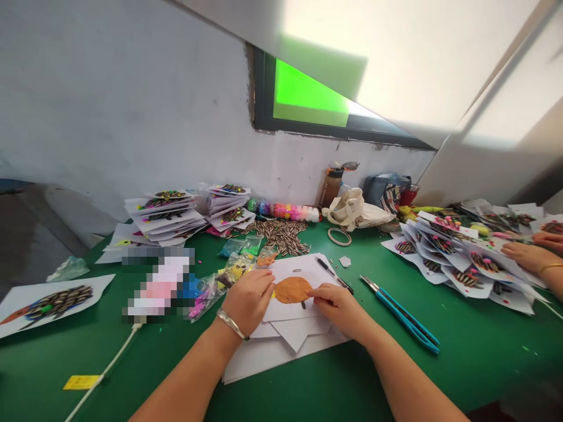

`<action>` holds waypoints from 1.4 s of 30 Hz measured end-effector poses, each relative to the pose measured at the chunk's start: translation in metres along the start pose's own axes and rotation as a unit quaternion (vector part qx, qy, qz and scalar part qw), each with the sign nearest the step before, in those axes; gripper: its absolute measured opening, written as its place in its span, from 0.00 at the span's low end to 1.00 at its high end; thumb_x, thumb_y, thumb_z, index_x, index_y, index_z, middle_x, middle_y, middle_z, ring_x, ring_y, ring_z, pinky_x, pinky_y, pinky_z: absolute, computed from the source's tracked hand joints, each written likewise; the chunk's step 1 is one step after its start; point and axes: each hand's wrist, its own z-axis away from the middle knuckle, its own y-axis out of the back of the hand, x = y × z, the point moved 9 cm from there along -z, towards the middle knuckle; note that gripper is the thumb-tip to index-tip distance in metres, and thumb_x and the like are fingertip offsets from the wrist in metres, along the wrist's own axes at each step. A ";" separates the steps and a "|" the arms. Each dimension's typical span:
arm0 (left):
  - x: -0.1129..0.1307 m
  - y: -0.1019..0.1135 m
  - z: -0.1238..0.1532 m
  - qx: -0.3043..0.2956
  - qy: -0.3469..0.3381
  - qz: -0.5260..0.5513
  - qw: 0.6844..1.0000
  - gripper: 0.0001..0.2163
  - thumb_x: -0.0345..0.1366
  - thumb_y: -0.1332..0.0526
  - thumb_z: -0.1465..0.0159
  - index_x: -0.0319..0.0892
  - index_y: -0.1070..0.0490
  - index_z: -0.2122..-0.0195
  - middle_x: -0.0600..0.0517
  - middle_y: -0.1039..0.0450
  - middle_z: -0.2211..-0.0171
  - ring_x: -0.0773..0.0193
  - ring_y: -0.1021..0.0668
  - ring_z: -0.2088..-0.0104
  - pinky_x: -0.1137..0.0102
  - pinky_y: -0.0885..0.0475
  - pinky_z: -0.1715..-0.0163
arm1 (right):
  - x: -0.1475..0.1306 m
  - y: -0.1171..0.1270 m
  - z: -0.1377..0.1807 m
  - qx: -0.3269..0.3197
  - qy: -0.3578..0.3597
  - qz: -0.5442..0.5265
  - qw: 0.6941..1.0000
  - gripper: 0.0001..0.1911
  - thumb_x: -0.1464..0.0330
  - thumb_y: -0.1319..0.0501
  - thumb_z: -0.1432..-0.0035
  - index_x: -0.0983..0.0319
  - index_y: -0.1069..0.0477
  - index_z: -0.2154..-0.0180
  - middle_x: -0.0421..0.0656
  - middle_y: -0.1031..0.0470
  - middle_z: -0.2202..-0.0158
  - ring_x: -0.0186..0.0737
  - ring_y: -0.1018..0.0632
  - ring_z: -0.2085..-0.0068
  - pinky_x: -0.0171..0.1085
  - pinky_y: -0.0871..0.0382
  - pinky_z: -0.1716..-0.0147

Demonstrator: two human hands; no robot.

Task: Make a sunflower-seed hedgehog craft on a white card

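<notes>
A flat orange clay oval lies on a white paper sheet, with a yellow bit at its left end and a dark mark below. My right hand has its fingers curled, with the fingertips pinched at the oval's right edge. At the left end, my left hand rests with its fingers pressed together; what they grip there is hidden. More white sheets lie under this one. One striped seed sits above the oval. A black pen lies along the sheet's right side.
Blue-handled tweezers lie right. Bags of coloured clay, a seed pile and a tape ring lie beyond my hands. Seed-picture stacks stand left; more lie right beside another person's hand. A cable crosses front left.
</notes>
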 end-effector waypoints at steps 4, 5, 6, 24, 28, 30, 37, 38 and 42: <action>-0.048 0.009 -0.008 -0.032 0.139 -0.107 0.984 0.16 0.35 0.50 0.33 0.41 0.25 0.54 0.43 0.24 0.51 0.55 0.27 0.46 0.58 0.36 0.41 | -0.022 0.017 0.002 0.013 0.028 0.032 0.999 0.18 0.76 0.48 0.41 0.60 0.22 0.57 0.44 0.25 0.66 0.39 0.25 0.65 0.36 0.34 0.64; -0.058 0.012 -0.009 -0.031 0.162 -0.120 0.979 0.16 0.36 0.49 0.34 0.39 0.25 0.53 0.41 0.26 0.48 0.52 0.29 0.44 0.56 0.38 0.40 | -0.031 0.020 0.002 0.012 0.041 0.041 0.998 0.19 0.76 0.48 0.40 0.59 0.22 0.56 0.44 0.25 0.65 0.38 0.25 0.65 0.36 0.34 0.65; -0.068 0.014 -0.009 -0.031 0.190 -0.132 0.972 0.17 0.38 0.47 0.35 0.38 0.27 0.51 0.39 0.28 0.46 0.48 0.32 0.42 0.53 0.39 0.41 | -0.040 0.022 0.000 0.006 0.054 0.048 0.997 0.19 0.75 0.49 0.40 0.58 0.22 0.56 0.44 0.25 0.65 0.38 0.26 0.66 0.36 0.34 0.66; -0.057 0.019 -0.006 -0.042 0.225 -0.089 0.969 0.21 0.31 0.47 0.36 0.43 0.34 0.42 0.47 0.23 0.60 0.59 0.23 0.57 0.64 0.30 0.54 | -0.058 -0.007 -0.053 0.086 0.071 -0.104 0.988 0.16 0.72 0.47 0.41 0.61 0.21 0.60 0.45 0.22 0.64 0.39 0.23 0.62 0.38 0.31 0.61; -0.020 0.020 -0.014 0.012 0.204 0.107 0.973 0.21 0.32 0.44 0.39 0.43 0.31 0.44 0.51 0.23 0.64 0.62 0.23 0.64 0.67 0.27 0.59 | -0.049 -0.008 -0.055 0.081 0.009 -0.200 0.976 0.16 0.65 0.43 0.42 0.61 0.23 0.54 0.46 0.22 0.59 0.42 0.23 0.59 0.39 0.30 0.60; -0.011 0.014 -0.016 0.008 0.222 0.192 0.956 0.21 0.33 0.41 0.41 0.43 0.29 0.45 0.52 0.24 0.67 0.63 0.24 0.66 0.68 0.27 0.61 | -0.050 -0.012 -0.056 0.047 -0.002 -0.247 0.968 0.16 0.63 0.42 0.42 0.62 0.23 0.56 0.45 0.21 0.61 0.42 0.23 0.60 0.39 0.30 0.60; -0.029 -0.018 -0.005 0.029 0.340 0.487 0.804 0.34 0.44 0.29 0.50 0.39 0.34 0.42 0.49 0.25 0.63 0.63 0.23 0.65 0.67 0.26 0.64 | -0.039 -0.009 -0.055 0.061 -0.046 -0.348 0.934 0.11 0.62 0.38 0.47 0.62 0.24 0.66 0.40 0.25 0.72 0.38 0.26 0.70 0.36 0.31 0.67; -0.032 -0.025 0.000 0.022 0.360 0.519 0.775 0.35 0.45 0.28 0.52 0.40 0.33 0.43 0.48 0.25 0.61 0.62 0.23 0.64 0.67 0.26 0.63 | -0.037 -0.009 -0.055 0.067 -0.054 -0.360 0.929 0.11 0.61 0.38 0.47 0.62 0.25 0.66 0.40 0.25 0.72 0.37 0.25 0.70 0.36 0.31 0.67; -0.039 -0.041 0.018 -0.003 0.424 0.565 0.708 0.30 0.46 0.25 0.57 0.39 0.26 0.54 0.50 0.24 0.67 0.64 0.22 0.68 0.67 0.25 0.65 | -0.040 -0.015 -0.054 0.044 -0.055 -0.374 0.925 0.12 0.59 0.36 0.48 0.62 0.28 0.68 0.41 0.26 0.70 0.40 0.24 0.67 0.38 0.30 0.63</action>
